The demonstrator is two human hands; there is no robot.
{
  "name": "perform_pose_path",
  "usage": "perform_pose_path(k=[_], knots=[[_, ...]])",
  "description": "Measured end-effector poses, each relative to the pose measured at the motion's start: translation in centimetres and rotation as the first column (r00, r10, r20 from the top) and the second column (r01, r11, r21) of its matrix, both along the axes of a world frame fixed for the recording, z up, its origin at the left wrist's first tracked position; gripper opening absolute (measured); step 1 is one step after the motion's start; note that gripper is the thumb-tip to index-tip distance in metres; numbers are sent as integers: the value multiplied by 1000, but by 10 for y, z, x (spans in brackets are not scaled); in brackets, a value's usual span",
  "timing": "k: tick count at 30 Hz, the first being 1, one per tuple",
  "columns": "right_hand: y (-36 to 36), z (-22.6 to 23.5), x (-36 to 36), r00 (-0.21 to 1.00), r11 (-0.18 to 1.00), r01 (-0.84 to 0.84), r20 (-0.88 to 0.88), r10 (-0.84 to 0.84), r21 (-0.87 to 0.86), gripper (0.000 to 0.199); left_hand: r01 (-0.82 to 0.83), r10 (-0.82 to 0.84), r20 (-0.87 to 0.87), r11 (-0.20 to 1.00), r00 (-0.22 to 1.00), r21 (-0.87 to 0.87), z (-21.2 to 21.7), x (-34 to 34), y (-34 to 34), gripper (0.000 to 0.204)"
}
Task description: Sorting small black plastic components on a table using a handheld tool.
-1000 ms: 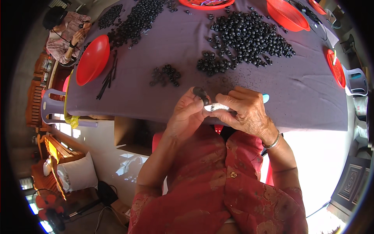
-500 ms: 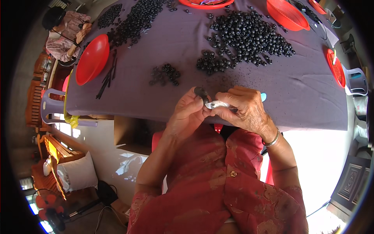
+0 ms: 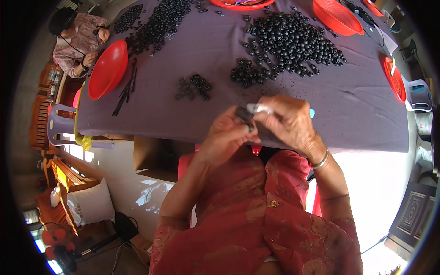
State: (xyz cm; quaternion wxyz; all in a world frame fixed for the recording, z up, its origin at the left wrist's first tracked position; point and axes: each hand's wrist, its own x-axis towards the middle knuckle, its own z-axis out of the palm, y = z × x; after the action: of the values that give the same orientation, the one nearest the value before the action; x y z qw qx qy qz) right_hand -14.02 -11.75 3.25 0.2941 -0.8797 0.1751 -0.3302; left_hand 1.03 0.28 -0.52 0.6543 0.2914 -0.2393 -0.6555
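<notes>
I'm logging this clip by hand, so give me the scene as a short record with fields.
left hand: pinches a small black piece
right hand: grips a thin silvery tool against that piece
table: purple cloth
small bead pile: just beyond the hands
large bead heap: farther right
red bowl: left edge, black sticks beside it

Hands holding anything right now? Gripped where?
Left hand pinches a small black piece at its lower end; right hand grips a slim silvery tool along its shaft.
</notes>
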Motion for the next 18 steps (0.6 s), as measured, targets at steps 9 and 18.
perform_pose_path(k=[9,18], knots=[[1,12,-8,994,972,-111,19,109,209,22,-51,49,-61,998,997,-40,-8,-3,1,18],[13,0,1,944,853,-329,164,286,406,10,87,-92,-119,995,989,-45,-7,-1,4,24]])
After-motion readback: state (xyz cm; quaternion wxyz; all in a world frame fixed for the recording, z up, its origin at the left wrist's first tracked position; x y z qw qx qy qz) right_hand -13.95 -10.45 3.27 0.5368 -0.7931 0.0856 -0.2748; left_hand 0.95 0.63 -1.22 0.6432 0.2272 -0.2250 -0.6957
